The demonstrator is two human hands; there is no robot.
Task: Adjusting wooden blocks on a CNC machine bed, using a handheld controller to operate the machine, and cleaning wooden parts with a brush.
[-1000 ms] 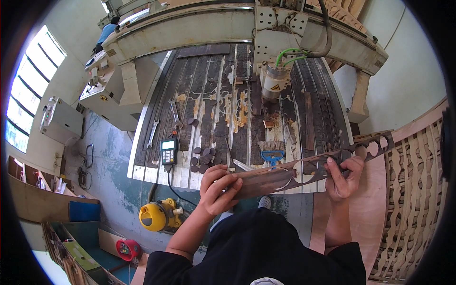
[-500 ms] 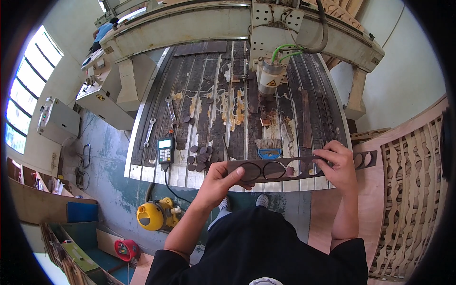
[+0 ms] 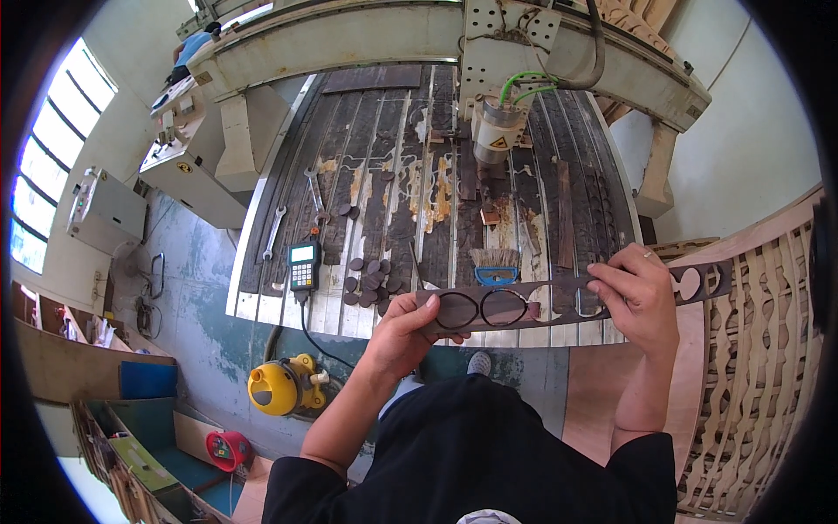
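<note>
A long dark wooden strip [image 3: 566, 294] with a row of round cutouts is held level in front of my body, over the near edge of the machine bed. My left hand [image 3: 394, 339] grips its left end, thumb on top beside two ring-shaped cuts that show dark material inside. Farther along, my right hand [image 3: 644, 304] pinches the strip between thumb and fingers. Past that hand the right end sticks out, with open holes in it. A loose pile of small dark round discs [image 3: 371, 281] lies on the bed beyond my left hand. A blue-handled brush [image 3: 496, 272] rests just behind the strip.
The bed [image 3: 327, 325] also bears a handheld controller [image 3: 303, 267] and wrenches [image 3: 274, 234]. A spindle [image 3: 496, 135] hangs from the gantry [image 3: 349, 45]. On the floor stands a yellow machine [image 3: 272, 389]. Lattice-cut wood [image 3: 752, 375] is at right; another person [image 3: 195, 48] is far left.
My right hand has moved to the right, and the strip's right end now reaches farther right and slightly higher. My left hand keeps its grip at the left end.
</note>
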